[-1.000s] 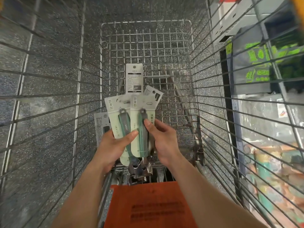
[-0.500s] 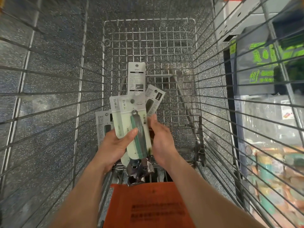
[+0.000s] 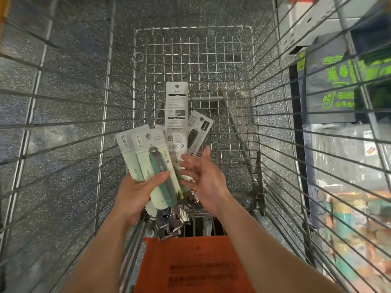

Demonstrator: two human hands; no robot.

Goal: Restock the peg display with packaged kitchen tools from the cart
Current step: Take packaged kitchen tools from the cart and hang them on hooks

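Head view: the left hand (image 3: 135, 191) grips a fanned stack of pale green packs (image 3: 143, 159), thumb laid across the front one's dark green tool handle. The packs' metal tool heads (image 3: 172, 218) hang below its palm. Just to its right, the right hand (image 3: 204, 176) is spread open, palm turned inward, holding nothing. Beyond its fingertips a white upright pack (image 3: 176, 106) and a tilted pack (image 3: 200, 132) lie inside the wire cart (image 3: 191, 28). An orange flap (image 3: 190, 265) sits between the forearms.
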